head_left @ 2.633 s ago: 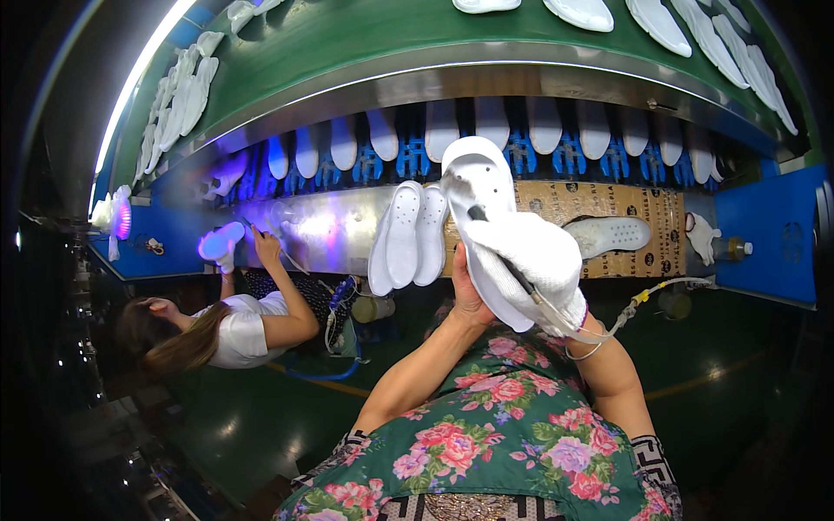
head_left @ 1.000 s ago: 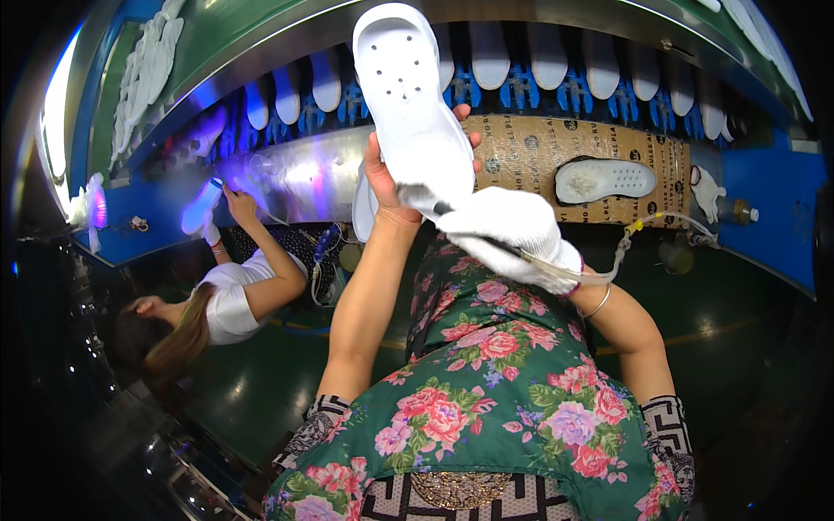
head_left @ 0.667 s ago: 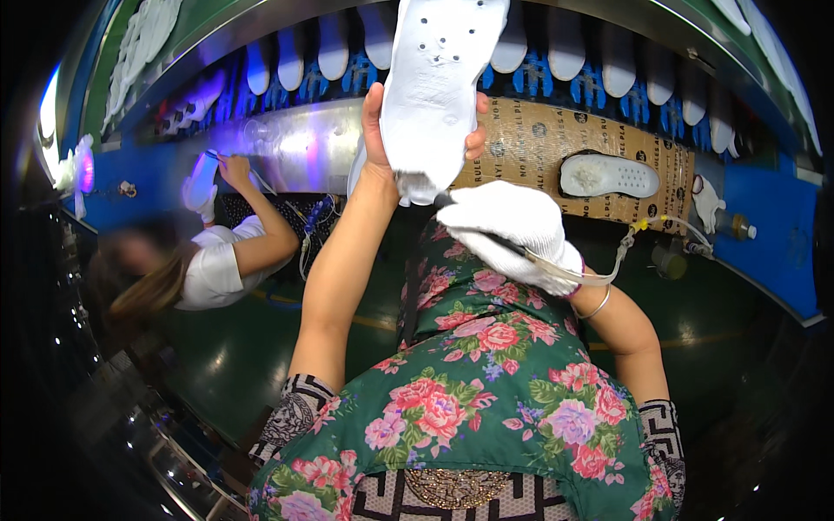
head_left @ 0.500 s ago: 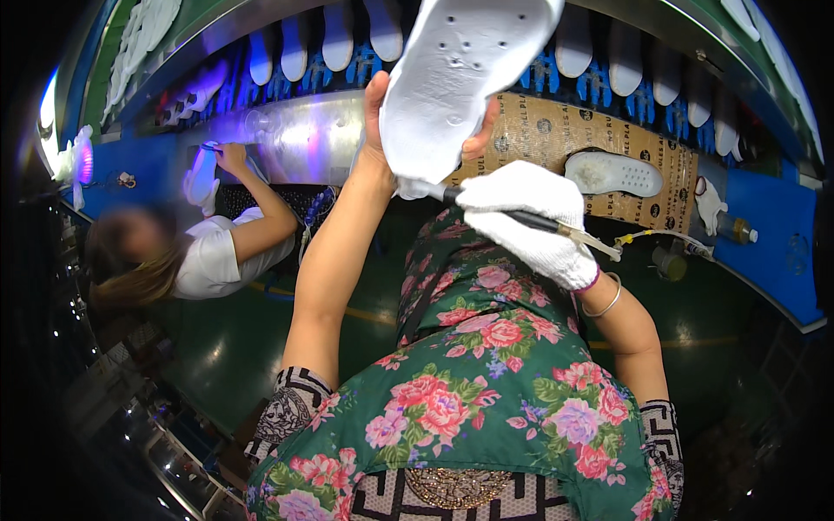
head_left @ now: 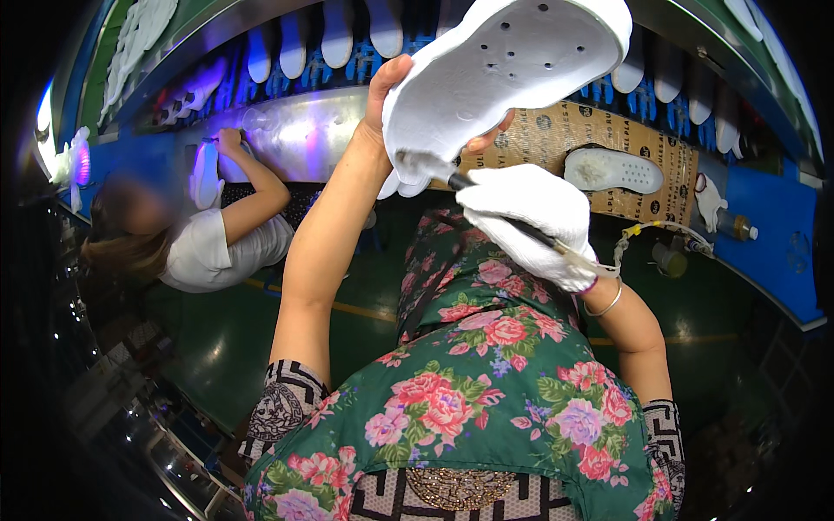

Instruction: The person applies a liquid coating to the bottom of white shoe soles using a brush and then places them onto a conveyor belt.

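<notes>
White cotton covers my right hand (head_left: 528, 221), which is closed round a thin tool (head_left: 512, 224); the tool's dark tip touches the heel end of the sole (head_left: 499, 74). My bare left hand (head_left: 395, 104) is clamped on that white sole, thumb on one edge and fingers on the other, holding it up high in front of me with its perforated face toward me. Just beyond lies a cardboard sheet (head_left: 556, 139) with another sole (head_left: 612, 169) lying on it. To my left a co-worker (head_left: 217, 239) in a white shirt reaches to the bench. Farthest off, a row of white soles (head_left: 334, 35) hangs on blue holders.
</notes>
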The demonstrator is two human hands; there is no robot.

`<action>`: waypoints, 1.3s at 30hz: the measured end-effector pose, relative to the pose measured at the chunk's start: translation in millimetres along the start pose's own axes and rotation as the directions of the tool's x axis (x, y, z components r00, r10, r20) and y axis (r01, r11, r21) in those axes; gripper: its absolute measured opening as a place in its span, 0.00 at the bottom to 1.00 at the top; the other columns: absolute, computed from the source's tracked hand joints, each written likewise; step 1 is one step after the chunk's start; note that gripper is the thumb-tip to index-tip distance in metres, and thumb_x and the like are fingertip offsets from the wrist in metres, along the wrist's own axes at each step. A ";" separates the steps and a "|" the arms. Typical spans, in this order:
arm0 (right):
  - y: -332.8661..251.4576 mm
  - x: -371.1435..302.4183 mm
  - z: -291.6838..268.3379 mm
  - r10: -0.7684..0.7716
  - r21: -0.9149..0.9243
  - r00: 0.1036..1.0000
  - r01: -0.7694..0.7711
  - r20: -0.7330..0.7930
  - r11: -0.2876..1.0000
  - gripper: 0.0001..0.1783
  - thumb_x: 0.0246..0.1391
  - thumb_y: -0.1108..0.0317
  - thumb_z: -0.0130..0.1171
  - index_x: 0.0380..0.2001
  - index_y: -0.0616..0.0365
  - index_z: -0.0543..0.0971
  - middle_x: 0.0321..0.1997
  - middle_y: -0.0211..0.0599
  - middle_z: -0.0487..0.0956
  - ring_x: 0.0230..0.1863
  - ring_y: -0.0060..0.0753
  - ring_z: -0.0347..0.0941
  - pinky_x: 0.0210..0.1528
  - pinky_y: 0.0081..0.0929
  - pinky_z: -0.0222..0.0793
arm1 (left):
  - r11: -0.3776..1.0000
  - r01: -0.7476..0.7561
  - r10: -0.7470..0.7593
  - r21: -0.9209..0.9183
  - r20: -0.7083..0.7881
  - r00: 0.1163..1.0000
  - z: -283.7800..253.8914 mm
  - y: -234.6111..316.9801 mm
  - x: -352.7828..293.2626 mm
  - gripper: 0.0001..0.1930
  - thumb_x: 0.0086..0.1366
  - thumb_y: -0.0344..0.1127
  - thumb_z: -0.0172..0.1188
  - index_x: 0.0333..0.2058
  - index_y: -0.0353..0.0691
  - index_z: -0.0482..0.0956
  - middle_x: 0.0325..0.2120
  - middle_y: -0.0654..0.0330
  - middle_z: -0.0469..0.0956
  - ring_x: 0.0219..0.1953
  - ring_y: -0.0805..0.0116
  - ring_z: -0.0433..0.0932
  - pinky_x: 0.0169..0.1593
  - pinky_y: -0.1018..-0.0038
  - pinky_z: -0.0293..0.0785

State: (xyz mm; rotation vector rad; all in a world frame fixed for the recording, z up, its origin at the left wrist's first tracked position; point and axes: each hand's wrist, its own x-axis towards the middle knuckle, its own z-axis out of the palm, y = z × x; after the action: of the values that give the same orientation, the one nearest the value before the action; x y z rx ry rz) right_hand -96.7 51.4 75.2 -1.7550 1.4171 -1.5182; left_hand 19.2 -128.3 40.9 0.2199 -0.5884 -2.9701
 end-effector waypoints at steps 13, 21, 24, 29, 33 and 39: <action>6.2 1.6 7.0 0.353 0.331 0.923 -0.385 0.155 0.862 0.11 0.47 0.75 0.66 0.37 0.61 0.83 0.35 0.38 0.82 0.37 0.30 0.78 0.41 0.25 0.74 | 0.986 -0.155 0.161 -0.055 0.118 0.980 -18.0 0.7 -2.1 0.45 0.54 0.65 0.53 0.63 0.39 0.60 0.48 0.39 0.70 0.44 0.49 0.75 0.38 0.62 0.79; 19.3 36.3 -25.7 0.064 -0.191 0.989 -0.089 -0.136 0.977 0.10 0.44 0.78 0.67 0.34 0.60 0.84 0.34 0.40 0.83 0.35 0.33 0.80 0.40 0.25 0.74 | 0.952 -0.288 0.248 -0.102 -0.292 0.924 -12.5 -45.6 -24.6 0.33 0.68 0.54 0.42 0.63 0.35 0.59 0.51 0.45 0.74 0.44 0.52 0.80 0.46 0.57 0.79; 27.1 49.2 -36.6 -0.079 -0.401 0.956 -0.042 -0.281 0.915 0.10 0.46 0.78 0.65 0.35 0.58 0.83 0.35 0.41 0.82 0.36 0.37 0.80 0.41 0.27 0.75 | 0.970 -0.220 0.203 -0.099 -0.160 0.966 -7.2 -60.1 -30.0 0.34 0.68 0.56 0.39 0.61 0.33 0.62 0.49 0.45 0.76 0.43 0.51 0.80 0.45 0.59 0.80; 9.9 34.9 -21.7 0.063 -0.045 0.997 -0.065 -0.051 0.997 0.10 0.45 0.76 0.66 0.35 0.59 0.84 0.34 0.39 0.82 0.35 0.34 0.79 0.37 0.25 0.74 | 0.919 -0.393 0.372 0.012 -0.355 0.858 -10.3 -64.3 -43.6 0.41 0.66 0.65 0.43 0.65 0.37 0.54 0.58 0.47 0.68 0.56 0.52 0.72 0.58 0.57 0.71; 12.2 7.0 -36.6 0.497 0.641 0.865 -0.344 -0.068 0.686 0.08 0.48 0.76 0.63 0.34 0.67 0.82 0.28 0.37 0.79 0.24 0.23 0.73 0.26 0.17 0.66 | 0.932 -0.362 0.363 0.015 -0.053 0.930 2.2 -43.5 -66.1 0.52 0.53 0.62 0.61 0.66 0.36 0.49 0.58 0.37 0.62 0.52 0.39 0.72 0.50 0.45 0.74; 44.0 -39.5 -48.3 0.725 0.797 0.630 -0.270 -0.278 0.540 0.09 0.50 0.81 0.60 0.37 0.68 0.80 0.23 0.35 0.78 0.20 0.20 0.71 0.22 0.14 0.63 | 0.934 -0.351 0.314 0.070 0.312 0.897 34.5 25.8 -22.7 0.53 0.51 0.59 0.66 0.64 0.32 0.50 0.55 0.35 0.61 0.41 0.39 0.76 0.34 0.52 0.81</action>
State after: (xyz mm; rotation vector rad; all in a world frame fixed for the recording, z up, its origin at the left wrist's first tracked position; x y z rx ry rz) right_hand -154.0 82.7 35.6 -0.3007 1.1823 -1.9285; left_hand 37.9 -136.3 85.2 -0.2976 -0.7590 -2.6464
